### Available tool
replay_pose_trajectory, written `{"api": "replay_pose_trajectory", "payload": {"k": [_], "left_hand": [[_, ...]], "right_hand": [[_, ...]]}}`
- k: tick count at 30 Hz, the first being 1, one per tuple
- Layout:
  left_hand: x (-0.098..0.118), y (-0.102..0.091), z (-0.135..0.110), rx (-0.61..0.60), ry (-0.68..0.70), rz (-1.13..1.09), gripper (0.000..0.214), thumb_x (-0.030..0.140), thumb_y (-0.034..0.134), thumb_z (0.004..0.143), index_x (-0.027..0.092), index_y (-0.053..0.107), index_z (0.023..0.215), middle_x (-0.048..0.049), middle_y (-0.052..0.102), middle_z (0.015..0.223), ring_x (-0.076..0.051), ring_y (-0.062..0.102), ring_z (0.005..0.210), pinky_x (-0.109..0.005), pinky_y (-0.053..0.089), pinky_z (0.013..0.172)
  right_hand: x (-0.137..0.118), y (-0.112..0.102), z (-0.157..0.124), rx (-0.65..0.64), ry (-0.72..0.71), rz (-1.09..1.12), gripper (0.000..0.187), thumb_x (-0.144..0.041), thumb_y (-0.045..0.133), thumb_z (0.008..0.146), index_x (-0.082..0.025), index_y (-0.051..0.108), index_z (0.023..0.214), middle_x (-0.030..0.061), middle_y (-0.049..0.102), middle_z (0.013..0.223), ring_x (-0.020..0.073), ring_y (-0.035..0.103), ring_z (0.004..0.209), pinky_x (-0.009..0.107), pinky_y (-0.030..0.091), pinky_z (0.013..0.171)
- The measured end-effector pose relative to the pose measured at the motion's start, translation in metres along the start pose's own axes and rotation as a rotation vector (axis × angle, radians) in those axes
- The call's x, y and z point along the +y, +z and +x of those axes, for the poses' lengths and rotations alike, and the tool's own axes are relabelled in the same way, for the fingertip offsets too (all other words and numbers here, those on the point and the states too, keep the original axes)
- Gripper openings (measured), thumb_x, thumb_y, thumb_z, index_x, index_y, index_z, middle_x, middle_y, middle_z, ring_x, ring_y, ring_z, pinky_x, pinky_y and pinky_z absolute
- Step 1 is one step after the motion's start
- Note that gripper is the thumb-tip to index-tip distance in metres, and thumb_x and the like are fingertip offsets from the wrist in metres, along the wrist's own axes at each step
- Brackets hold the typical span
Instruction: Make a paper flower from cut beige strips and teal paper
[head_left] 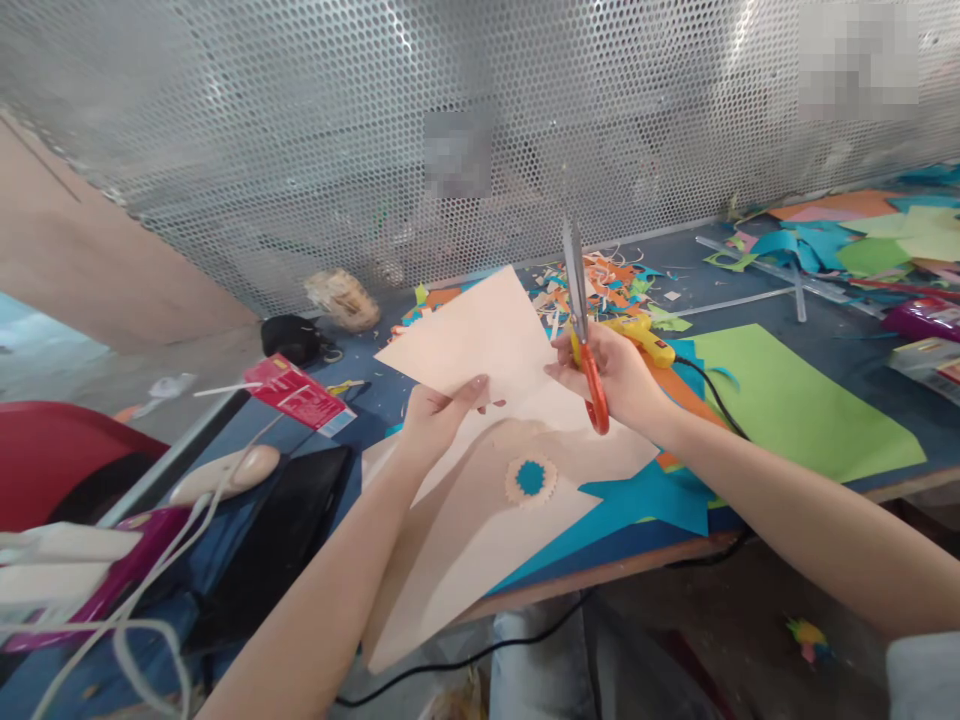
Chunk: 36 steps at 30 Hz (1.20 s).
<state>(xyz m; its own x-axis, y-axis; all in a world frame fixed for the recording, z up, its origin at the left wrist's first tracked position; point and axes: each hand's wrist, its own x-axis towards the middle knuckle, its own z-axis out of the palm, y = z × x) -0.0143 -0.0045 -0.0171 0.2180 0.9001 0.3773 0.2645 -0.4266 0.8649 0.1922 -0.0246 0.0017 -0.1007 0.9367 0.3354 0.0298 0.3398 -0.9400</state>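
Observation:
My left hand pinches the lower edge of a pale cream sheet of paper between thumb and fingers, raised above the table. Scissors with orange-red and yellow handles are in my right hand, just right of that sheet. Their blades point upward and look closed, apart from the paper. Below my hands lies more pale paper. On it rests a small pale ring with a jagged edge and a blue centre. Blue paper sticks out underneath.
Behind the scissors lie a heap of coloured scraps and a yellow glue gun with a black cord. Green paper covers the right side. Leftward are a red carton, a pale mouse and white cables. A perforated metal panel stands behind.

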Motion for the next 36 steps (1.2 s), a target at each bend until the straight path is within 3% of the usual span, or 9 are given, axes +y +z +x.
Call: {"api": "replay_pose_trajectory", "payload": {"k": [5,10,15,22,31,36], "left_hand": [[-0.008,-0.003,0.001,0.126,-0.031,-0.171,0.026,0.036,0.06,0.072,0.015,0.062,0.057,-0.0047,0.063,0.058,-0.015,0.057,0.055,-0.026,0.045,0.049],[0.0,0.0,0.001,0.215,-0.05,-0.288,0.025,0.039,0.066,0.064,0.017,0.06,0.054,-0.0022,0.062,0.057,-0.014,0.056,0.056,-0.027,0.047,0.05],[0.009,0.004,-0.001,0.287,-0.08,-0.386,0.019,0.035,0.069,0.06,0.017,0.065,0.066,-0.0026,0.066,0.068,-0.016,0.06,0.069,-0.029,0.052,0.059],[0.004,0.002,-0.002,0.27,-0.062,-0.324,0.017,0.032,0.065,0.067,0.015,0.065,0.064,-0.0051,0.068,0.075,-0.018,0.062,0.069,-0.032,0.052,0.062],[-0.001,0.001,-0.001,0.286,-0.067,-0.256,0.023,0.035,0.065,0.066,0.013,0.063,0.061,-0.0054,0.067,0.074,-0.018,0.061,0.067,-0.031,0.052,0.063],[-0.003,0.001,-0.001,0.236,-0.06,-0.294,0.024,0.035,0.064,0.067,0.014,0.063,0.055,-0.005,0.066,0.064,-0.018,0.061,0.067,-0.031,0.052,0.063]], "right_hand": [[0.002,-0.006,0.0,0.033,0.004,-0.133,0.03,-0.035,0.066,0.064,-0.018,0.049,0.081,-0.0024,0.05,0.072,0.0114,0.048,0.064,0.025,0.041,0.06],[-0.003,-0.013,-0.002,-0.066,0.083,-0.328,0.027,-0.041,0.061,0.068,-0.017,0.052,0.075,-0.0024,0.05,0.068,0.0114,0.046,0.062,0.024,0.036,0.056],[-0.007,-0.01,-0.004,-0.132,0.109,-0.395,0.03,-0.046,0.058,0.069,-0.017,0.05,0.068,-0.0039,0.044,0.061,0.0103,0.041,0.057,0.023,0.033,0.052],[-0.01,-0.009,-0.005,-0.143,0.152,-0.371,0.033,-0.047,0.059,0.069,-0.018,0.045,0.065,-0.0053,0.035,0.058,0.0082,0.034,0.053,0.022,0.029,0.047],[-0.009,-0.008,-0.007,-0.138,0.177,-0.348,0.038,-0.052,0.059,0.067,-0.018,0.042,0.062,-0.0053,0.034,0.057,0.0077,0.032,0.051,0.021,0.027,0.045],[-0.006,-0.008,-0.007,-0.154,0.171,-0.317,0.036,-0.052,0.058,0.069,-0.017,0.048,0.066,-0.0044,0.037,0.058,0.0082,0.033,0.052,0.022,0.029,0.046]]}}
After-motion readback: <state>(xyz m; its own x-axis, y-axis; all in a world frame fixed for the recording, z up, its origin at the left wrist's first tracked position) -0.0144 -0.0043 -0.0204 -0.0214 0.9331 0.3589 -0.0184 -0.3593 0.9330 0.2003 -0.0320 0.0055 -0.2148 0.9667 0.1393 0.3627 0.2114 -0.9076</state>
